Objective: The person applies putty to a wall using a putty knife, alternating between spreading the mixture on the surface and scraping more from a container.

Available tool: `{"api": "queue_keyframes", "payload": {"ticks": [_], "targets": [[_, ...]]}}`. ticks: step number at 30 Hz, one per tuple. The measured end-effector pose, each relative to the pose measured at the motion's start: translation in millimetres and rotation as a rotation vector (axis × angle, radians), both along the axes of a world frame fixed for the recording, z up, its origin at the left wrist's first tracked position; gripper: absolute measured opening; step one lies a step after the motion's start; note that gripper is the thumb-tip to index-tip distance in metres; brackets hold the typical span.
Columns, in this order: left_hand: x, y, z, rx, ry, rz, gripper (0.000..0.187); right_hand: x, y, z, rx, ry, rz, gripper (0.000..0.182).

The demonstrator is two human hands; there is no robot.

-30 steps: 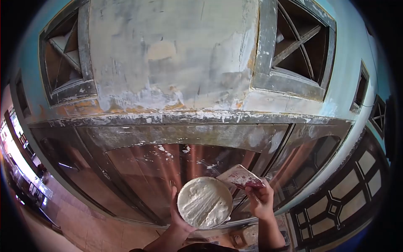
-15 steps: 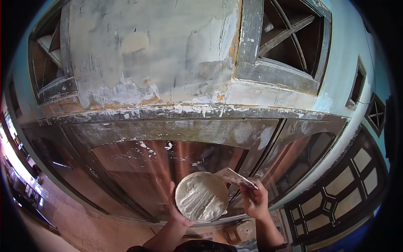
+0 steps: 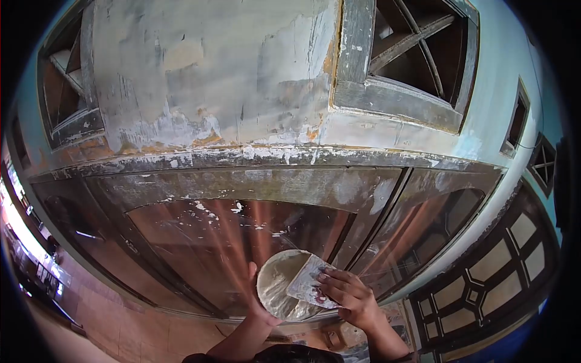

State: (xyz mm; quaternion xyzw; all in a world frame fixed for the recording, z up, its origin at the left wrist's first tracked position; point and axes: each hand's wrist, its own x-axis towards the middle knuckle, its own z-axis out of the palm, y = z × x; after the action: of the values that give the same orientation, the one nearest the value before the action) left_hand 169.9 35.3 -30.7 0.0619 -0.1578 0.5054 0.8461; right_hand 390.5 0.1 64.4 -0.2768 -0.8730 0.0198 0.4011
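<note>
The left hand (image 3: pixel 257 305) grips the round white-putty-filled pan (image 3: pixel 279 290) by its rim, seemingly heavy and messy, while right hand (image 3: pixel 354 299) fingers (image 3: pixel 330 279) clench the stiff flat scraper (image 3: pixel 308 284).

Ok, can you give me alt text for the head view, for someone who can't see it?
A person's left hand holds a round pan of white putty while the right hand presses a flat scraper into it. Behind them is a glass window spattered with white flecks, under a patchy, putty-smeared wall.
</note>
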Motion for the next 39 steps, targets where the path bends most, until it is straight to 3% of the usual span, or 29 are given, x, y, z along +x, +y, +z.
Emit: {"api": "queue_keyframes", "payload": {"ticks": [4, 14, 18, 20, 21, 22, 23, 25, 26, 28, 29, 31, 35, 39], "targets": [[-2, -5, -2, -0.005, 0.034, 0.006, 0.083, 0, 2, -8, 0.108, -0.036, -0.076, 0.047], [-3, -13, -6, -0.081, 0.062, -0.016, 0.086, 16, 13, -30, -0.102, 0.118, -0.160, 0.052], [-4, -13, -12, -0.112, 0.173, 0.034, 0.086, 24, 22, -66, -0.334, 0.229, -0.301, 0.048], [-6, -13, -14, -0.088, 0.197, 0.044, 0.085, 44, 33, -95, -0.645, -0.069, -0.476, 0.039], [-8, -14, -14, -0.088, 0.198, 0.044, 0.085, 55, 37, -121, -0.461, 0.024, -0.463, 0.030], [-10, -15, -12, -0.081, 0.205, 0.071, 0.084, 67, 36, -136, -0.458, 0.023, -0.460, 0.030], [-11, -14, -12, -0.074, 0.212, 0.100, 0.083, 80, 35, -147, -0.574, 0.201, -0.450, 0.026], [-12, -13, -17, -0.094, 0.202, 0.121, 0.083, 66, 22, -111, -0.789, 0.713, -0.354, 0.018], [-12, -13, -22, -0.115, 0.197, 0.133, 0.082, 87, 25, -121, -0.699, 0.660, -0.228, 0.022], [-10, -11, -28, -0.061, 0.127, 0.100, 0.082, 74, 15, -90, -0.847, 1.056, -0.068, 0.029], [-9, -10, -24, -0.066, 0.130, 0.099, 0.082, 67, 10, -73, -0.845, 1.062, -0.077, 0.029], [-6, -10, -18, -0.072, 0.122, 0.087, 0.084, 56, 2, -45, -0.861, 1.359, 0.136, 0.035], [3, -11, -11, -0.038, 0.078, 0.007, 0.085, 52, -6, -37, -0.828, 1.386, 0.137, 0.037], [7, -11, -11, -0.043, 0.067, -0.019, 0.086, 55, -13, -27, -0.937, 1.251, 0.067, 0.039]]}}
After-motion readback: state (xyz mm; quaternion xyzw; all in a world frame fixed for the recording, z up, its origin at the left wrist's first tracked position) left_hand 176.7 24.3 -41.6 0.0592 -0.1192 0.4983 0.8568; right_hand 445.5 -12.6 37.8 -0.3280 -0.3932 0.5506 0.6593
